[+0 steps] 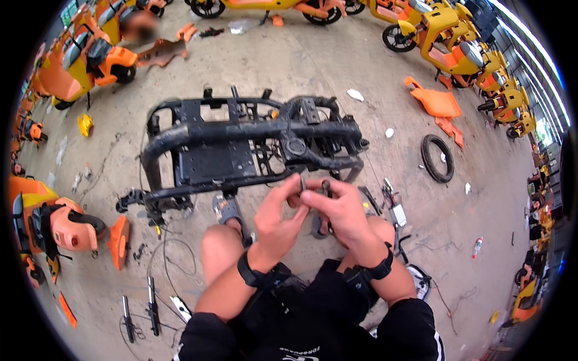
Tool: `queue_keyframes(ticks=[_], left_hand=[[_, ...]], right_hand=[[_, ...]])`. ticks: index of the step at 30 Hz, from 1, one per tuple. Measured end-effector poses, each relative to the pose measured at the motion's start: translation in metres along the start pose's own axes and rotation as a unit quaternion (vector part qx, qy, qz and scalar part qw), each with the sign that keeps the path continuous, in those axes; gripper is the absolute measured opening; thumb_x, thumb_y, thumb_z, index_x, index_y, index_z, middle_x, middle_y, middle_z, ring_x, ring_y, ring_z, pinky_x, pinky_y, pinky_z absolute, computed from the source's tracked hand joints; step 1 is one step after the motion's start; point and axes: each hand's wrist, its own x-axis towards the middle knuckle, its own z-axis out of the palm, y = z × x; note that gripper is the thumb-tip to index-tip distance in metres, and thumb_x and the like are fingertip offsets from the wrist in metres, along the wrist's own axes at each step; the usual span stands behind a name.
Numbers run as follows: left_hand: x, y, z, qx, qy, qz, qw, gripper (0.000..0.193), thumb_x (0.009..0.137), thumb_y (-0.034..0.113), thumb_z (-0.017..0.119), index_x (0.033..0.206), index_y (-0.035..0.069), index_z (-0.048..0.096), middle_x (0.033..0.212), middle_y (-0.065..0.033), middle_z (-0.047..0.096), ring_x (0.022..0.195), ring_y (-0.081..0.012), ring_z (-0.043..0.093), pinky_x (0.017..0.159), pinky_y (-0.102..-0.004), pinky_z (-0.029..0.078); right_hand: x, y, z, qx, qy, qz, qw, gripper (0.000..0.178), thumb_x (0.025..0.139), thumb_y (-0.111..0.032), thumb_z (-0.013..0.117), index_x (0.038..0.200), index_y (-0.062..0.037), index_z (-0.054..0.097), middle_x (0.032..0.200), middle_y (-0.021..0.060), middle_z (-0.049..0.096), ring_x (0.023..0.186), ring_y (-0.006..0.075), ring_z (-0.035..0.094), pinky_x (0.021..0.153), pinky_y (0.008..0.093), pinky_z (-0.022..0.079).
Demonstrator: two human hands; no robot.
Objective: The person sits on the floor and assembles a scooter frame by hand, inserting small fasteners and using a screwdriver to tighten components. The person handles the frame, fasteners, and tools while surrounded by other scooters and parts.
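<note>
My left hand (278,210) and my right hand (342,207) meet in front of me, just at the near side of a bare black scooter frame (208,132). Between the left thumb and fingers is a small, slim metal piece (303,182) that looks like a bolt. The right thumb tip reaches across and touches it or comes very close. In the right hand's curled fingers sits a dark metal tool (326,187) with a rounded end; its lower part shows beneath the hand. Fingers hide most of both items. The frame rests on the concrete floor.
A black tyre (438,158) and an orange body panel (435,99) lie at the right. Shock absorbers (152,307) and cables are at the lower left. A silver box with wires (398,213) lies right of my knee. Orange and yellow scooters (81,66) stand all around.
</note>
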Motion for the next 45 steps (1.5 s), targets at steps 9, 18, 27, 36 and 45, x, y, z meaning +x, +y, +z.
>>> queue_keyframes(ticks=[9, 18, 27, 36, 45], left_hand=[[0.002, -0.012, 0.023, -0.135, -0.087, -0.131, 0.978, 0.03, 0.082, -0.002, 0.071, 0.111, -0.003, 0.062, 0.089, -0.0092, 0.069, 0.07, -0.0107, 0.062, 0.065, -0.0223, 0.049], [0.006, -0.007, 0.018, -0.066, -0.18, -0.17, 0.967, 0.011, 0.082, 0.004, 0.072, 0.092, -0.002, 0.07, 0.076, -0.0073, 0.069, 0.062, -0.0103, 0.061, 0.057, -0.0233, 0.048], [0.006, -0.006, 0.007, -0.062, -0.205, -0.145, 0.966, 0.011, 0.083, 0.005, 0.071, 0.093, -0.001, 0.07, 0.077, -0.0087, 0.067, 0.059, -0.0133, 0.059, 0.055, -0.0247, 0.047], [-0.002, -0.008, 0.0, -0.059, -0.198, -0.14, 0.968, 0.011, 0.086, 0.008, 0.069, 0.092, -0.001, 0.07, 0.076, -0.009, 0.066, 0.059, -0.0153, 0.059, 0.053, -0.0259, 0.045], [-0.013, -0.014, -0.006, -0.049, -0.212, -0.17, 0.961, 0.012, 0.088, 0.012, 0.068, 0.091, 0.001, 0.069, 0.074, -0.0094, 0.065, 0.059, -0.0179, 0.058, 0.055, -0.0303, 0.046]], right_hand=[[0.087, -0.039, -0.042, 0.074, 0.1, -0.022, 0.992, 0.029, 0.092, -0.017, 0.059, 0.116, -0.0012, 0.063, 0.095, 0.0065, 0.066, 0.044, 0.0013, 0.029, 0.039, 0.0212, 0.02], [0.187, -0.014, -0.056, -0.252, 0.181, -0.248, 0.918, 0.03, 0.083, -0.018, 0.074, 0.105, 0.0015, 0.071, 0.089, 0.0106, 0.072, 0.082, 0.014, 0.066, 0.076, 0.0266, 0.05], [0.201, -0.007, -0.049, -0.277, 0.154, -0.251, 0.915, 0.026, 0.083, -0.014, 0.073, 0.105, -0.002, 0.072, 0.093, 0.0125, 0.074, 0.082, 0.0162, 0.069, 0.077, 0.0284, 0.051], [0.199, -0.013, -0.04, -0.379, 0.174, -0.272, 0.867, 0.022, 0.083, -0.014, 0.07, 0.103, -0.0073, 0.073, 0.096, 0.0169, 0.071, 0.089, 0.0294, 0.069, 0.08, 0.0332, 0.051], [0.192, -0.021, -0.032, -0.435, 0.215, -0.248, 0.838, 0.028, 0.081, -0.025, 0.074, 0.099, -0.0052, 0.074, 0.091, 0.0178, 0.071, 0.085, 0.0307, 0.069, 0.077, 0.0344, 0.051]])
